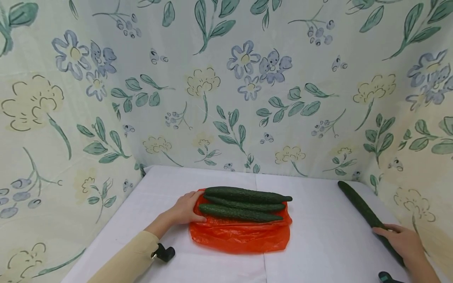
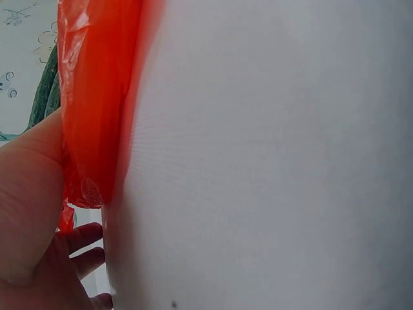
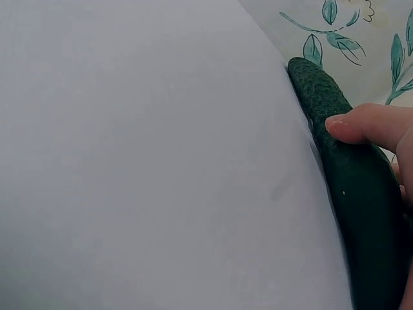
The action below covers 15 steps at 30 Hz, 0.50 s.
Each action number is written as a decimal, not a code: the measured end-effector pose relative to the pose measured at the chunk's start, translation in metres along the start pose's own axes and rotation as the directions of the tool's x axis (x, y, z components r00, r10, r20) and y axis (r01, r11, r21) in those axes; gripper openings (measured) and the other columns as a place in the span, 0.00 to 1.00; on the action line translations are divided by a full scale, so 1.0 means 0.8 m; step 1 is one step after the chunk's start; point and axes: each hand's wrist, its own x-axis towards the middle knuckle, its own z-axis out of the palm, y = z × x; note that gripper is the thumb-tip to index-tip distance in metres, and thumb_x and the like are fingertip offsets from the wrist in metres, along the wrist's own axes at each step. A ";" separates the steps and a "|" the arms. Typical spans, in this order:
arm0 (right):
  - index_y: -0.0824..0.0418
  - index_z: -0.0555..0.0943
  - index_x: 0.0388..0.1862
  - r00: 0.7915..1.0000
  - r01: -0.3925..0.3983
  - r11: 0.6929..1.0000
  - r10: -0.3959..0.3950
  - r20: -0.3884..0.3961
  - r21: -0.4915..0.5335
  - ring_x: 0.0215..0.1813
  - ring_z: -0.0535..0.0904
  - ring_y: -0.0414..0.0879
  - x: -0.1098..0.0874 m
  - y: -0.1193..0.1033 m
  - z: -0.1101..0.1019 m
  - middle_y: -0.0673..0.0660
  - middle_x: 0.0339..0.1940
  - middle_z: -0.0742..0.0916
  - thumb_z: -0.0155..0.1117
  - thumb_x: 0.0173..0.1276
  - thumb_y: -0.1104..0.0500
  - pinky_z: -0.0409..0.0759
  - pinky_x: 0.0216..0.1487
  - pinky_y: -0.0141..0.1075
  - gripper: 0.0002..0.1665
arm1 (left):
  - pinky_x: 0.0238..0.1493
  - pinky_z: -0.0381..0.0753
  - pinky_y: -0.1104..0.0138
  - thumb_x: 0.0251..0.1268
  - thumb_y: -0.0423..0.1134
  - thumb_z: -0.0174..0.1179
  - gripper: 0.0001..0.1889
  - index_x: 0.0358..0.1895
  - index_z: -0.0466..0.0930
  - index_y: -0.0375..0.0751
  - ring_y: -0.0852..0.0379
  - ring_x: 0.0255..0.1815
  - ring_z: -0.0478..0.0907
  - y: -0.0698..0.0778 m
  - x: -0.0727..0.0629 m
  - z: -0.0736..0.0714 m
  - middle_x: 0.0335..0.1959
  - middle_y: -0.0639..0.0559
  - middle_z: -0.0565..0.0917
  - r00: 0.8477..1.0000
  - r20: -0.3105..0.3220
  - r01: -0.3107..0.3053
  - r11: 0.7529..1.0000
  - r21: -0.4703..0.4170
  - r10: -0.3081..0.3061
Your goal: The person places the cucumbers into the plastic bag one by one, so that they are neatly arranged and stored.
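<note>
Three dark green cucumbers [image 1: 244, 204] lie side by side on a crumpled red plastic bag [image 1: 240, 236] in the middle of the table. At the bag's left end rests my left hand [image 1: 185, 208], thumb in front and fingers behind. In the left wrist view its loosely spread fingers [image 2: 84, 261] show beside the red plastic. My right hand [image 1: 401, 239] grips another cucumber [image 1: 361, 202] at the table's right side, the thumb laid over its top. That cucumber lies along the right edge, slanting away to the back left.
A white cloth covers the table [image 1: 311, 243]. Floral fabric [image 1: 226, 98] hangs behind and at both sides, close to the right-hand cucumber. A black device [image 1: 164, 252] sits at the left wrist, and another [image 1: 387, 277] shows by the right wrist.
</note>
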 end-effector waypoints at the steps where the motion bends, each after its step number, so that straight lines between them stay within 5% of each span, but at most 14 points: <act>1: 0.76 0.65 0.70 1.000 -0.002 1.000 0.002 0.000 0.010 0.66 0.63 0.77 0.000 0.000 0.000 0.80 0.70 0.66 0.73 0.55 0.30 0.70 0.59 0.66 0.62 | 0.71 0.65 0.41 0.46 0.61 0.77 0.54 0.77 0.59 0.53 0.44 0.70 0.66 0.000 0.000 0.000 0.70 0.47 0.71 1.000 -0.001 0.000 1.000 0.000 0.000; 15: 0.73 0.67 0.70 0.997 -0.043 0.995 0.047 -0.053 0.091 0.68 0.64 0.76 -0.005 0.003 0.003 0.79 0.71 0.66 0.75 0.58 0.38 0.68 0.62 0.67 0.54 | 0.70 0.65 0.41 0.46 0.60 0.77 0.53 0.76 0.60 0.52 0.44 0.69 0.67 -0.002 -0.001 0.002 0.69 0.46 0.71 1.000 -0.002 -0.004 1.000 -0.004 0.004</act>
